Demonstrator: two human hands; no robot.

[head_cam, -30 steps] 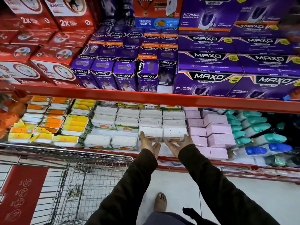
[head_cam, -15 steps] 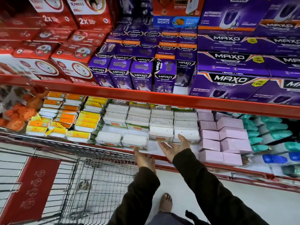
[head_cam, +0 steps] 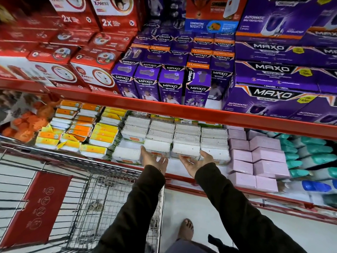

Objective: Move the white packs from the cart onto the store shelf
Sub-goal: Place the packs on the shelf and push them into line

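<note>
Several white packs (head_cam: 186,149) stand stacked in rows on the lower shelf (head_cam: 175,169), between yellow packs and pink boxes. My left hand (head_cam: 154,158) is held palm up just in front of the front white packs, fingers apart, holding nothing. My right hand (head_cam: 197,161) is also palm up and spread, just below the front packs on the right, empty. The wire cart (head_cam: 109,198) stands at lower left; no white packs show in its basket.
A red shelf rail (head_cam: 164,108) runs above the white packs, with purple boxes (head_cam: 171,84) and red boxes (head_cam: 94,70) stacked on the shelf above. Pink boxes (head_cam: 266,156) and teal bottles (head_cam: 299,161) sit to the right. My bare foot (head_cam: 186,229) is on the white floor.
Both hands have drawn back slightly from the front white packs and turned palm up with fingers spread. The view has shifted left and closer to the shelf.
</note>
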